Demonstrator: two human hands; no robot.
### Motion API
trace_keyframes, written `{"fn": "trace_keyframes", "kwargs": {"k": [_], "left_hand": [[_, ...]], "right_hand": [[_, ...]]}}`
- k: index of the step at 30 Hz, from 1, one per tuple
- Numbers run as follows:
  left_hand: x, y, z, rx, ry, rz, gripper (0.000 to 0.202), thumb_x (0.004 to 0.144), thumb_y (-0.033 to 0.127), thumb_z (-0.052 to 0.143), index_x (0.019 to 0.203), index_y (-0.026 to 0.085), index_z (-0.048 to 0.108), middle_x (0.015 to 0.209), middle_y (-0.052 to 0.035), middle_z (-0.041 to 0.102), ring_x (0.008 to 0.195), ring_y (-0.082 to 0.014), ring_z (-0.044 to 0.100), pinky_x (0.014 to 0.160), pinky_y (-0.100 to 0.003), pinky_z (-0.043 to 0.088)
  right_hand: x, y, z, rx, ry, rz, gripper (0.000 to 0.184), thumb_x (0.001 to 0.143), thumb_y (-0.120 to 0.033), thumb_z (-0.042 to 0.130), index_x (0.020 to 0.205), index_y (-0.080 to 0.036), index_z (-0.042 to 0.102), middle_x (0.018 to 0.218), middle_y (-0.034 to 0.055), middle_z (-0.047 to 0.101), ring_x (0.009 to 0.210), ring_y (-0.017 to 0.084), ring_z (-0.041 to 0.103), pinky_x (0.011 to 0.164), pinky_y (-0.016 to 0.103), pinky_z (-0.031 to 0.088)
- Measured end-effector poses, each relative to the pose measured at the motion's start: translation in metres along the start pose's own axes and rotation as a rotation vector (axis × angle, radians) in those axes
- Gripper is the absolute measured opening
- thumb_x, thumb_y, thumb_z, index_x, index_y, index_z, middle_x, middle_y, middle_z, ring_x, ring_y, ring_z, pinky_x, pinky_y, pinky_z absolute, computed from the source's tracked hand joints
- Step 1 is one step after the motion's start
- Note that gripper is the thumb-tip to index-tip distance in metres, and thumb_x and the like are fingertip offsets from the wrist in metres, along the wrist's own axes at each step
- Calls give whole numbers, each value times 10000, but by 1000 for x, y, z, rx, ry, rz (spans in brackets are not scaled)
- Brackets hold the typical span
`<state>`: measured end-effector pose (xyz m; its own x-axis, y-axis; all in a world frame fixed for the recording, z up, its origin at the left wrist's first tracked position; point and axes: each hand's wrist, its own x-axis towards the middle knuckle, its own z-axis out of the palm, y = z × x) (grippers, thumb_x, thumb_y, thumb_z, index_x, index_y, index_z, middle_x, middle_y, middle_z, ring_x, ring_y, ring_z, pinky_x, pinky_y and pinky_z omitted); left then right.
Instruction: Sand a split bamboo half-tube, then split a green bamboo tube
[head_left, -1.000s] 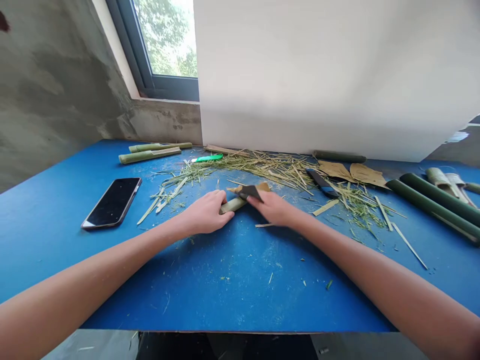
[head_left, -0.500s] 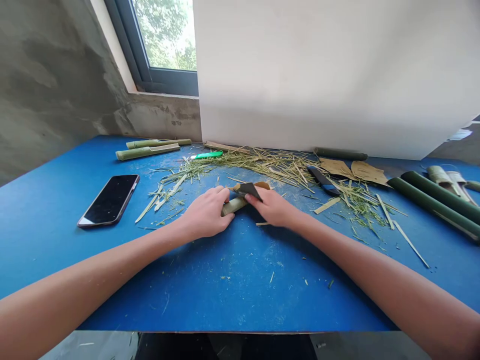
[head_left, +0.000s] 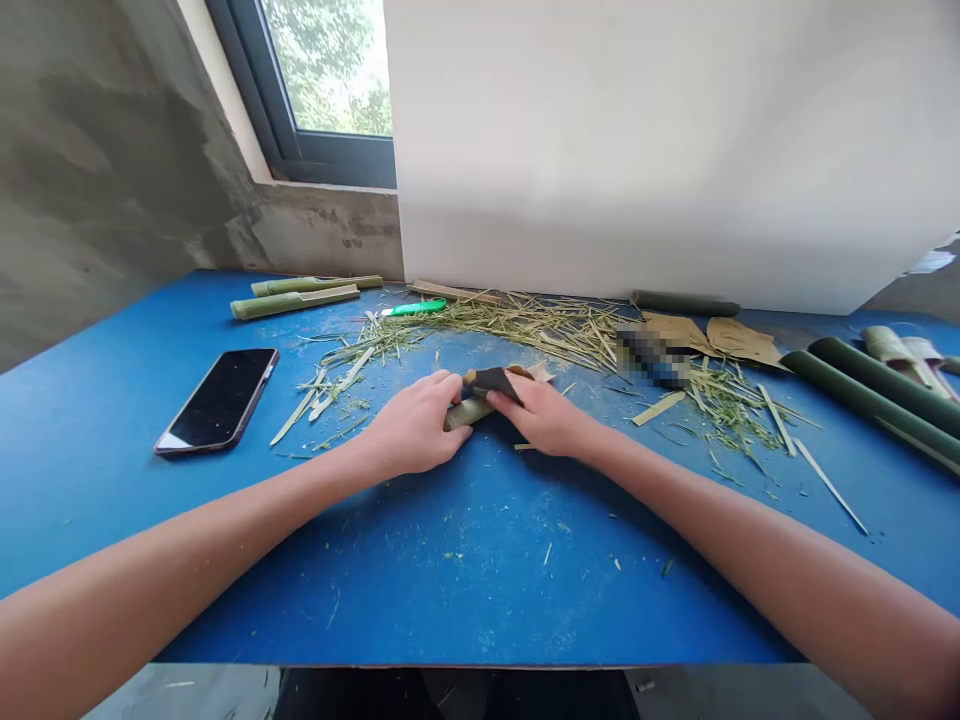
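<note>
Low over the middle of the blue table point(head_left: 450, 560), my left hand point(head_left: 420, 425) is closed around a short pale green bamboo piece point(head_left: 466, 411). My right hand point(head_left: 546, 410) grips a folded sheet of sandpaper point(head_left: 496, 381), dark on one face and brown on the other. The sandpaper lies against the bamboo's upper right part, close to my left fingertips. The bamboo's far end is hidden by the sandpaper and my right fingers.
Bamboo shavings point(head_left: 517, 318) spread across the back, with a green-handled knife point(head_left: 417, 308) among them. A phone point(head_left: 219, 400) lies at left. Split bamboo pieces point(head_left: 296, 301) sit back left; dark green bamboo tubes point(head_left: 874, 395) and brown sheets point(head_left: 742, 340) lie at right.
My right hand and the sandpaper have shifted slightly along the bamboo, and the sandpaper's fold sits a little differently. My left hand keeps its grip almost unmoved.
</note>
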<state>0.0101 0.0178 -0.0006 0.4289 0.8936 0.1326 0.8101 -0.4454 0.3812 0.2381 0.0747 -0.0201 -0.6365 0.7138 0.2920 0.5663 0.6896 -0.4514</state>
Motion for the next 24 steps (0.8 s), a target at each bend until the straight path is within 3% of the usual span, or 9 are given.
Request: {"fn": "trace_keyframes", "kwargs": {"k": [4,7,11,15,18,22,24], "left_hand": [[-1,1,3,3,23,-16,224,849,354,599,858,236,408,953,-35,559,833,-216,546,714,-355,407],[-1,1,3,17,30,16,207,848,336,590,856,236,409,957,-37,558,836,-217,545,716,-354,404],[0,0,1,-18,-2,-27,228,835,361,612,862,235,424,951,-34,566,821,-213,552,700,-349,409],[0,0,1,44,8,63,175,864,348,566,887,231,438,985,-53,570,876,-231,565,744,-367,431],[-1,-1,2,59,6,38,194,882,383,557,897,231,438,986,-54,571,881,-236,572,762,-377,445],[-1,-1,1,36,-8,39,180,884,369,554,898,231,440,1004,-56,584,895,-231,585,780,-369,454],[-1,-2,1,8,-19,9,192,883,380,562,904,229,446,1005,-58,592,887,-228,588,769,-365,453]], "right_hand": [[1,1,2,-48,79,163,326,1052,-322,400,1106,-181,690,1063,108,728,1004,249,642,930,368,470],[1,0,0,11,-5,15,346,1059,-373,400,1166,-195,678,1147,101,712,1060,241,630,953,366,466],[-1,-1,-4,-99,66,260,344,1045,-331,411,1048,-163,712,1020,123,725,964,262,649,908,390,475],[-3,1,-4,0,-42,42,356,1055,-403,414,1194,-209,678,1113,91,720,1009,241,642,920,357,472],[-3,6,-4,-126,65,247,339,1045,-347,419,1036,-178,713,1007,114,728,952,261,654,890,368,475],[-3,8,-5,-37,-1,61,347,1048,-395,421,1193,-211,677,1139,106,716,1056,261,643,961,382,464],[-3,9,-5,-84,39,193,350,1044,-357,415,1178,-181,687,1107,130,721,1024,277,658,946,398,474]]}}
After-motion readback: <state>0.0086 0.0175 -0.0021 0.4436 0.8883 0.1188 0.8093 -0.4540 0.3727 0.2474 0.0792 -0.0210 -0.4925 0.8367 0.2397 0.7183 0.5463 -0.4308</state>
